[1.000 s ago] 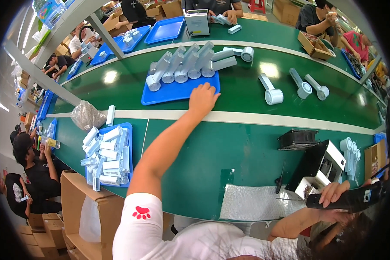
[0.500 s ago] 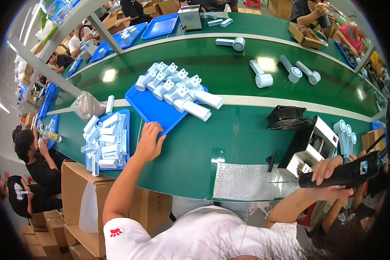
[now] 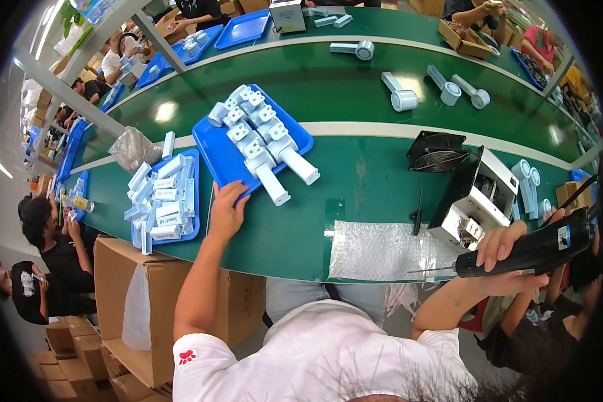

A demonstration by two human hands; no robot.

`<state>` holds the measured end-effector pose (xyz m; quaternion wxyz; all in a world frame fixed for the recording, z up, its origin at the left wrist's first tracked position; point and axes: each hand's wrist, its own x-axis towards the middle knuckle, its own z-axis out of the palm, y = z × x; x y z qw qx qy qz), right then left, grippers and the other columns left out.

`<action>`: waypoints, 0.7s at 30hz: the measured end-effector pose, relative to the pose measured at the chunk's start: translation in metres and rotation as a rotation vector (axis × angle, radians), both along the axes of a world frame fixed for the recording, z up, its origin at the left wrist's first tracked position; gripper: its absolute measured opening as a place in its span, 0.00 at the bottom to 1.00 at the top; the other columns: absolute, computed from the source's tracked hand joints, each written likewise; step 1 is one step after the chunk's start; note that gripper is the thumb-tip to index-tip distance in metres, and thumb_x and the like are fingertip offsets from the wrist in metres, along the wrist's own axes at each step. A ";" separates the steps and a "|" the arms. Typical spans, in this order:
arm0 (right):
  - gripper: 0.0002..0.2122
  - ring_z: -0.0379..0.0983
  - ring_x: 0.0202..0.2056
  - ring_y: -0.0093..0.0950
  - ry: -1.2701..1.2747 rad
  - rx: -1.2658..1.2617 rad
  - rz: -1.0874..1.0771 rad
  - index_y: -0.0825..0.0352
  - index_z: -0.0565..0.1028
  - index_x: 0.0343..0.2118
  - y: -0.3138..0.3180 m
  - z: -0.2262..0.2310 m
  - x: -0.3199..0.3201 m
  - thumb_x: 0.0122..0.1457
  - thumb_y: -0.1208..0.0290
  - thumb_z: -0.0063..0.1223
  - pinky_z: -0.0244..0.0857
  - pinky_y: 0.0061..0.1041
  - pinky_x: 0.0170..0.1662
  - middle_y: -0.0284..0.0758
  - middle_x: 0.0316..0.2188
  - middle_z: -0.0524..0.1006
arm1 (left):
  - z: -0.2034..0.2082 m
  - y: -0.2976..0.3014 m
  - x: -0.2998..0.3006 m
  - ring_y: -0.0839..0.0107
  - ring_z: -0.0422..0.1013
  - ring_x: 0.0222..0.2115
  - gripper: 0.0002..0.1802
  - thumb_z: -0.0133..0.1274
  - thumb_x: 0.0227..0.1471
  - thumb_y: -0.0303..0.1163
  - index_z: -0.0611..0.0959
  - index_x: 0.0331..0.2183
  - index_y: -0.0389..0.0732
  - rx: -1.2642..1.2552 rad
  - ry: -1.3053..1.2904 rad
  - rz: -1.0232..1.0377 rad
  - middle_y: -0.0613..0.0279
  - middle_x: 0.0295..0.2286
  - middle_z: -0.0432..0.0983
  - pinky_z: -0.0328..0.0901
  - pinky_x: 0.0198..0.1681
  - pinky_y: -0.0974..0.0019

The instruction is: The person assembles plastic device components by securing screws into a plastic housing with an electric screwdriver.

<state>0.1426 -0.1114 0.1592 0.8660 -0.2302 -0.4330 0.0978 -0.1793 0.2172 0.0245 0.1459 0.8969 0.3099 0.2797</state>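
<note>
My left hand [image 3: 228,209] grips the near corner of a blue tray [image 3: 216,153], its fingers curled over the rim. Several pale blue plastic housings with long handles [image 3: 264,137] lie close together in rows on the tray. Two of their handles stick out past its near right edge. In my right hand [image 3: 504,251] is a black electric screwdriver [image 3: 532,248], held level above the bench's front edge. Its thin bit points left, over a sheet of bubble wrap [image 3: 382,251]. A cable runs from its rear end.
Left of the tray is another blue tray [image 3: 195,224] heaped with pale plastic pieces. A white-and-black machine [image 3: 479,201], a black fan [image 3: 437,152] and a thin screwdriver [image 3: 417,218] stand or lie at right. Loose housings [image 3: 403,99] rest on the green belt beyond. A cardboard box [image 3: 120,295] stands below left.
The blue tray has turned and come nearer, with the housings shifting along with it. My left hand stays on its rim. The view has tipped slightly; my right hand still holds the electric screwdriver.
</note>
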 end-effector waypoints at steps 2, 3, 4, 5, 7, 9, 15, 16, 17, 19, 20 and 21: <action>0.45 0.65 0.14 0.23 -0.010 -0.010 0.018 0.55 0.30 0.66 -0.005 0.001 -0.001 0.58 0.38 0.41 0.64 0.20 0.16 0.38 0.23 0.66 | 0.008 -0.010 -0.013 0.57 0.70 0.46 0.09 0.56 0.47 0.23 0.81 0.34 0.38 -0.076 0.029 -0.018 0.55 0.37 0.76 0.45 0.61 0.42; 0.45 0.65 0.14 0.23 -0.013 -0.007 0.005 0.55 0.30 0.66 -0.007 0.001 -0.002 0.58 0.38 0.41 0.64 0.20 0.16 0.38 0.23 0.66 | 0.008 -0.015 -0.019 0.57 0.70 0.48 0.09 0.57 0.46 0.23 0.81 0.35 0.39 -0.116 0.054 -0.068 0.56 0.37 0.77 0.43 0.62 0.42; 0.45 0.65 0.14 0.23 -0.018 0.001 -0.003 0.55 0.31 0.66 -0.005 0.001 -0.002 0.58 0.38 0.41 0.64 0.20 0.16 0.38 0.23 0.66 | 0.008 -0.019 -0.026 0.58 0.69 0.49 0.10 0.57 0.46 0.22 0.82 0.35 0.39 -0.152 0.077 -0.113 0.57 0.37 0.77 0.42 0.62 0.42; 0.45 0.64 0.15 0.22 -0.003 -0.001 -0.007 0.56 0.31 0.66 -0.002 0.002 -0.005 0.58 0.38 0.42 0.63 0.20 0.16 0.38 0.23 0.66 | 0.009 -0.025 -0.034 0.58 0.67 0.52 0.12 0.58 0.45 0.22 0.82 0.36 0.40 -0.198 0.116 -0.147 0.59 0.38 0.76 0.41 0.63 0.43; 0.44 0.63 0.15 0.20 -0.010 -0.015 0.012 0.58 0.34 0.66 0.002 0.003 -0.010 0.58 0.39 0.43 0.62 0.18 0.17 0.35 0.23 0.65 | 0.012 -0.030 -0.045 0.57 0.66 0.52 0.13 0.58 0.44 0.22 0.82 0.37 0.40 -0.187 0.142 -0.172 0.60 0.38 0.76 0.42 0.63 0.43; 0.44 0.62 0.15 0.18 -0.051 -0.024 0.040 0.61 0.38 0.66 0.006 0.003 -0.011 0.58 0.40 0.44 0.60 0.16 0.18 0.33 0.23 0.64 | 0.016 -0.028 -0.057 0.54 0.62 0.55 0.17 0.60 0.42 0.21 0.82 0.39 0.41 -0.136 0.219 -0.220 0.60 0.41 0.75 0.48 0.62 0.47; 0.45 0.62 0.15 0.17 -0.058 -0.031 0.057 0.65 0.41 0.65 0.005 0.002 -0.015 0.56 0.39 0.46 0.59 0.16 0.19 0.32 0.24 0.64 | 0.039 -0.067 -0.045 0.51 0.62 0.53 0.23 0.60 0.38 0.20 0.79 0.42 0.41 -0.116 0.077 -0.103 0.54 0.45 0.71 0.59 0.55 0.56; 0.45 0.62 0.15 0.17 -0.056 -0.030 0.063 0.65 0.41 0.65 0.003 0.001 -0.014 0.56 0.39 0.46 0.59 0.16 0.19 0.32 0.24 0.64 | 0.040 -0.072 -0.046 0.52 0.64 0.51 0.23 0.59 0.38 0.19 0.79 0.41 0.40 -0.098 -0.018 -0.082 0.53 0.44 0.71 0.60 0.53 0.57; 0.45 0.62 0.16 0.17 -0.075 -0.040 0.056 0.66 0.41 0.65 0.001 0.001 -0.012 0.56 0.39 0.47 0.59 0.16 0.20 0.33 0.25 0.64 | 0.038 -0.072 -0.049 0.54 0.66 0.46 0.22 0.58 0.38 0.18 0.78 0.40 0.39 -0.005 -0.041 -0.121 0.53 0.42 0.72 0.62 0.50 0.59; 0.46 0.62 0.17 0.18 -0.094 -0.046 0.052 0.67 0.41 0.65 -0.003 -0.001 -0.009 0.56 0.39 0.48 0.59 0.16 0.21 0.34 0.26 0.64 | 0.036 -0.065 -0.053 0.53 0.67 0.46 0.22 0.58 0.37 0.18 0.78 0.40 0.39 0.018 -0.098 -0.087 0.53 0.42 0.71 0.62 0.50 0.59; 0.46 0.62 0.18 0.18 -0.085 -0.066 0.033 0.69 0.42 0.64 -0.004 -0.001 -0.008 0.56 0.40 0.48 0.59 0.17 0.21 0.35 0.27 0.64 | 0.038 -0.059 -0.053 0.53 0.67 0.46 0.22 0.59 0.37 0.18 0.78 0.40 0.40 0.038 -0.157 -0.059 0.52 0.43 0.71 0.62 0.49 0.59; 0.46 0.62 0.19 0.19 -0.075 -0.085 0.012 0.70 0.42 0.64 -0.006 -0.002 -0.007 0.56 0.40 0.49 0.59 0.18 0.22 0.35 0.28 0.64 | 0.045 -0.050 -0.052 0.52 0.66 0.47 0.22 0.60 0.38 0.20 0.78 0.41 0.40 -0.037 -0.116 -0.058 0.53 0.43 0.72 0.62 0.51 0.59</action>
